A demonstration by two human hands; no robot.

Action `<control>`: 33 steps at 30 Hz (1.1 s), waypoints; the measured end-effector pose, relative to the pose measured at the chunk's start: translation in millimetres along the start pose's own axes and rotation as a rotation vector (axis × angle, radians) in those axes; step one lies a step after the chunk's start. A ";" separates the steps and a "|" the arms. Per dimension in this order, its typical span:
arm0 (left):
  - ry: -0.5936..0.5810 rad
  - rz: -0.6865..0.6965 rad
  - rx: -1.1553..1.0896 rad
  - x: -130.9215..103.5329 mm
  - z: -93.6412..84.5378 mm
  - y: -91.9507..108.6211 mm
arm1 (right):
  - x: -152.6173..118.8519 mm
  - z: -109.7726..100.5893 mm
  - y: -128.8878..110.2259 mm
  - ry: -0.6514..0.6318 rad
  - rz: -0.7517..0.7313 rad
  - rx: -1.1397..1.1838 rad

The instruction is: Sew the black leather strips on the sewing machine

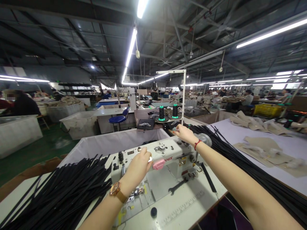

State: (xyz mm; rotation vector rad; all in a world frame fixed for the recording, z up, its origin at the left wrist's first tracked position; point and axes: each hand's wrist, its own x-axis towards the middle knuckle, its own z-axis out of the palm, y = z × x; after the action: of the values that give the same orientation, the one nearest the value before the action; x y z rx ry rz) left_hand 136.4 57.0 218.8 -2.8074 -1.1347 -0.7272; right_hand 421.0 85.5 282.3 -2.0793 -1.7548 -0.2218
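Observation:
A white industrial sewing machine [172,152] stands in front of me. My left hand [141,161], with a watch above the wrist, is curled closed over the left part of the machine's top. A small white piece [150,159] shows at its fingers; I cannot make out what it is. Just right of it, a pink case-like piece [158,164] sits on the machine's front. My right hand [184,133], wearing a red string bracelet, reaches past the machine's back edge with its fingers pinched together. What they grip is too small to tell. Beyond that hand are two black thread cones [161,113] on a stand.
Black strips [79,188] lie heaped left of the machine, and more black strips [235,156] run along its right. A wrench [177,187] and a round black piece [153,212] lie on the machine table. Beige panels [266,150] cover part of the right table.

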 end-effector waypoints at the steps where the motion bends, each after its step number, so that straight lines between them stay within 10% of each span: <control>1: 0.005 0.003 0.001 -0.2 0.0 0.2 | -13.6 0.8 -6.6 0.016 -0.040 -0.039; 11: 0.092 0.036 -0.129 -0.2 -5.6 4.2 | -95.1 17.4 -43.7 0.047 -0.506 -0.162; 17: 0.137 0.035 -0.244 -0.7 -6.3 11.1 | -87.6 29.2 -47.2 0.120 -0.418 -0.065; 22: 0.104 0.070 -0.411 -21.8 -9.3 18.9 | -133.5 20.5 -51.1 0.170 -0.286 0.306; 27: 0.049 0.080 -0.559 -54.3 -10.3 28.8 | -189.9 25.3 -66.7 -0.105 -0.295 0.888; 33: -0.042 0.003 -0.653 -94.9 21.4 22.0 | -223.2 87.6 -69.4 -0.308 -0.131 1.005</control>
State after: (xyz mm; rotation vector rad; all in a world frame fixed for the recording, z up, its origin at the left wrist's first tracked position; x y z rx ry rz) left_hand 100.5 -16.7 162.0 -3.3451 -1.0424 -1.2380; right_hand 297.9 -72.6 133.5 -1.2881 -1.6357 0.8203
